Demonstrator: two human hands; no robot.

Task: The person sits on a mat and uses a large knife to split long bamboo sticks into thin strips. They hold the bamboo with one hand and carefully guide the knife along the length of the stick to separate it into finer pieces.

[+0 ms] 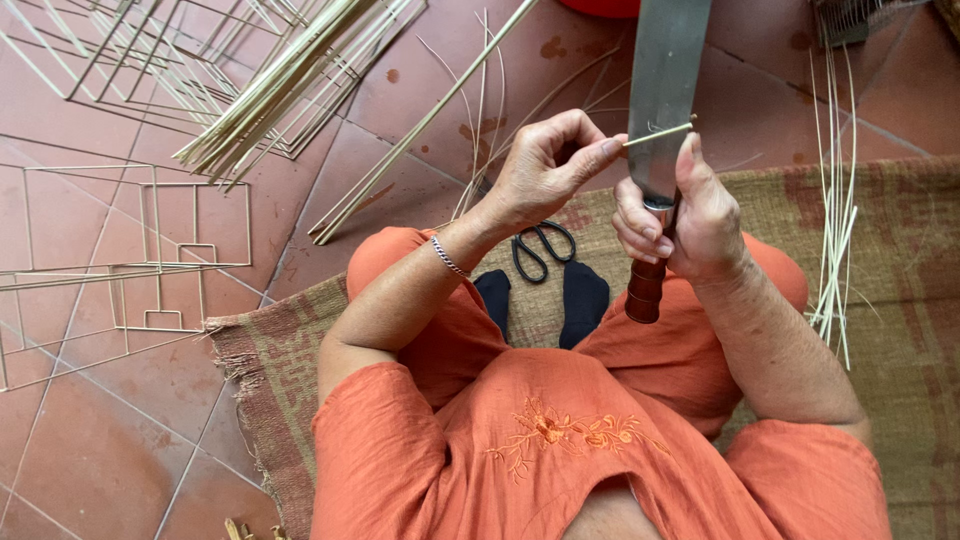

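- Your right hand (690, 225) is closed tight around the brown wooden handle (645, 290) of the big knife (665, 90). Keep that grip firm, so the wide blade stands steady and points away from you.
- Your left hand (545, 165) pinches a thin bamboo stick (660, 131) between thumb and finger. The other fingers are curled in. That is good, because they are away from the blade.
- The stick lies across the blade, just above your right thumb. Hold it flat against the metal so it does not wobble.
- I think slow, small pulls will work best. A thin stick like this could snap if you tug hard.
- Watch your right thumb. It sits very close to the stick and the blade.
- The black scissors (543, 248) lie on the woven mat (880, 270) near your feet, ready if you need them.
- More thin strips (835, 220) wait on the mat at your right side, and a bundle of sticks (270, 85) lies on the red tile floor (120, 400) at your left, near the stick frames (120, 250).
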